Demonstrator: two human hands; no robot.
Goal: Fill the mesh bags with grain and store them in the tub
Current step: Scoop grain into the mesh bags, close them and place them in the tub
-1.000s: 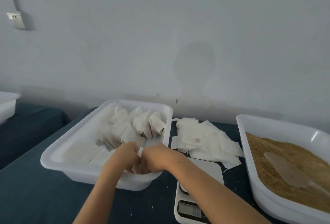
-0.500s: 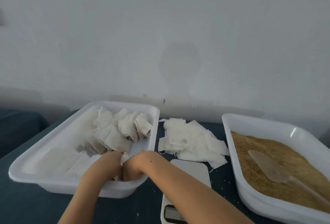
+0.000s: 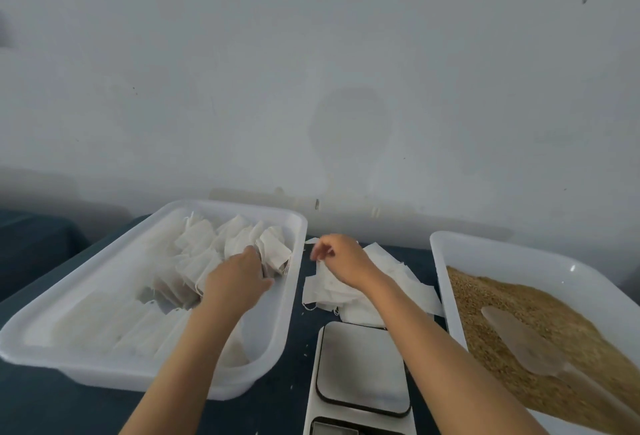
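Mesh bags [image 3: 239, 244] full of grain stand packed in rows in the tub [image 3: 194, 382], so more can fit. My left hand [image 3: 235, 282] rests flat on them with fingers straight. My right hand [image 3: 341, 261] hangs over the empty bags [image 3: 398, 285] on the table [image 3: 301, 299], fingers loosely curled and holding nothing.

Pretty tight in the middle: the scale [image 3: 362, 367] and the loose pile of empty bags [image 3: 360, 287] fill the strip of tabletop [image 3: 298, 303] between the tub [image 3: 284, 296] and the grain tray [image 3: 441, 282]. The tub's near right corner has bare floor, the rest is packed with filled bags [image 3: 214, 254].
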